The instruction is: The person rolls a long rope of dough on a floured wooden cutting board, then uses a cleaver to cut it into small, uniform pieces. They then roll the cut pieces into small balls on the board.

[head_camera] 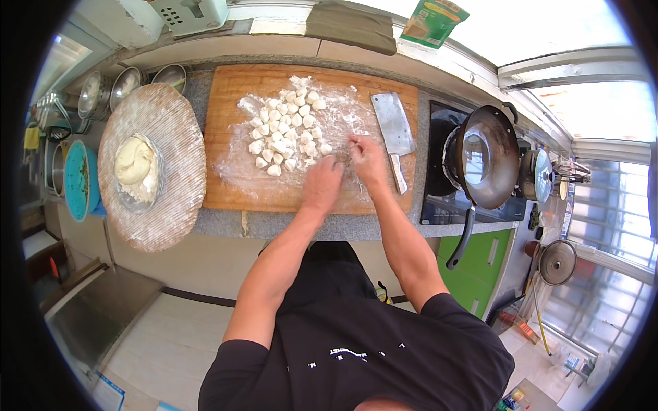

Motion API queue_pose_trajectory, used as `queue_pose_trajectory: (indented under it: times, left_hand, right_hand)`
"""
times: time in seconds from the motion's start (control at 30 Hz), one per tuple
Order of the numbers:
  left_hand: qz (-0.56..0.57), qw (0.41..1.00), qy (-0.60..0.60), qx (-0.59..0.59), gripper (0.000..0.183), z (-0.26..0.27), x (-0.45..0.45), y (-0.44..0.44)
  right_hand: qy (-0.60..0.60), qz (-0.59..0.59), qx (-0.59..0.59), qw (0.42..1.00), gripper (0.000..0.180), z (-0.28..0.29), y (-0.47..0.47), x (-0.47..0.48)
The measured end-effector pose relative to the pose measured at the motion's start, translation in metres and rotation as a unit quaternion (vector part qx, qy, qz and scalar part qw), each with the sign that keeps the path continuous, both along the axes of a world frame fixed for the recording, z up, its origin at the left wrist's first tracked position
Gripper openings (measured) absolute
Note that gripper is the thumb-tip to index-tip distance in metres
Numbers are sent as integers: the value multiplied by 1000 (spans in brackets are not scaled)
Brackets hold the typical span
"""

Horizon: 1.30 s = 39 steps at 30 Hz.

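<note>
Several small floured dough pieces (pixel 280 128) lie in a loose group on a wooden cutting board (pixel 226 97) dusted with flour. My left hand (pixel 324 182) is low over the board at the near right edge of that group, palm down and blurred. To its right, my right hand (pixel 367 159) has its fingers curled with thumb and forefinger close together. Whether anything sits between those fingers cannot be made out. A cleaver (pixel 393 123) rests on the board's right side, its light handle (pixel 398 174) towards me, just beyond my right hand.
At left, a round ridged tray (pixel 180 205) carries a clear bowl (pixel 159 174) with a dough lump (pixel 133 162) and flour. Behind it sit metal bowls (pixel 126 85); a blue basin (pixel 77 180) holds chopped greens. At right, a wok (pixel 501 169) stands on an induction cooktop (pixel 437 205), handle jutting towards me.
</note>
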State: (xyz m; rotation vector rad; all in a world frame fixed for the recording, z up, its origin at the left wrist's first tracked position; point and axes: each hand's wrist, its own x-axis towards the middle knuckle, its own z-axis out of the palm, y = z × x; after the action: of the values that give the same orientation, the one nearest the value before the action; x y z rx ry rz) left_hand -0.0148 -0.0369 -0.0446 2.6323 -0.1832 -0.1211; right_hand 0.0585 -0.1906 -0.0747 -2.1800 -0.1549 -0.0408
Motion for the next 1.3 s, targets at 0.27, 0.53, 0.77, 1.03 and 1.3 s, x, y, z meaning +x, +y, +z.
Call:
queue_pose_trajectory:
  times: [0.27,0.53,0.77,1.03,1.3]
  left_hand:
    - [149,988,-35,1,39,-2,-25,39]
    - [183,980,-64,-41,38,-4,-28,40]
    - [202,973,-88,-75,33,-4,-29,48]
    - [197,975,-88,-57,36,0,-34,58]
    - [187,976,-69,-84,32,3,-38,50]
  right_hand:
    - [-35,190,-131,972,30,33,35,-7]
    - [-100,115,-57,987,21,40,0,-24]
    - [-43,-4,-122,992,48,30,27,12]
    - [12,84,-347,934,85,27,71,2]
    - [17,79,-267,960,86,8,62,6]
